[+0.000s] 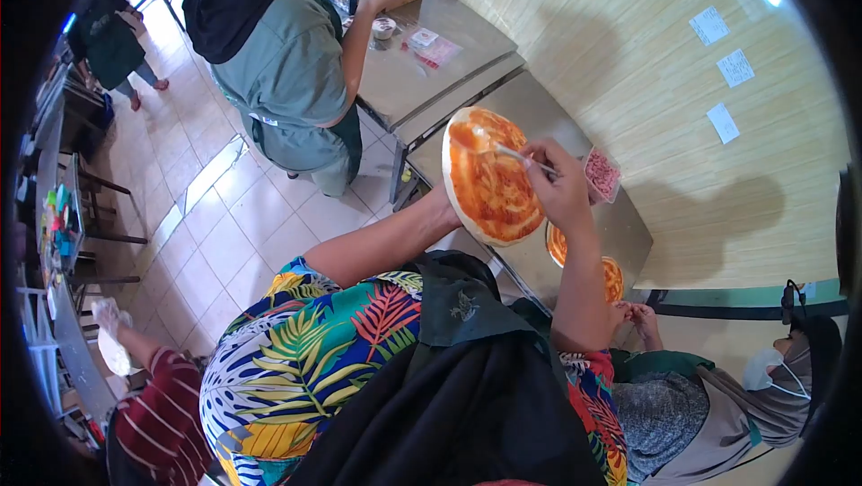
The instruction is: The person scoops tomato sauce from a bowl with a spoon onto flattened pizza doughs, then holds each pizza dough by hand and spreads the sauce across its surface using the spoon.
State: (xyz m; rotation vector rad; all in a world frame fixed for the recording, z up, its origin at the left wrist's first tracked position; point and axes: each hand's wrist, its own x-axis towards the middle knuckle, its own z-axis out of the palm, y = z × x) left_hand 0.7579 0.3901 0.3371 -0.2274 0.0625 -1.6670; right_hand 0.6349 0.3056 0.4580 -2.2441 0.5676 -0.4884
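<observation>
My left hand (441, 208) holds up a round pizza base (496, 199) from below, its fingers hidden behind the dough. Red sauce is smeared over most of the base, and a pale rim shows at its left edge. In my right hand (560, 183) is a metal spoon (521, 157), closed in the fingers. The spoon's tip is over the sauce near the top of the base, with a thicker patch of sauce around it. Two more sauced bases, one partly hidden by the held base (556, 245) and one by my right arm (613, 280), lie on the metal table.
A plastic tub of pink chopped topping (602, 175) stands on the metal table (530, 96) near the wall. A person in green (287, 64) holds paper at the far end. Another person (664, 396) works close on my right, and one in striped sleeves (162, 414) on my left.
</observation>
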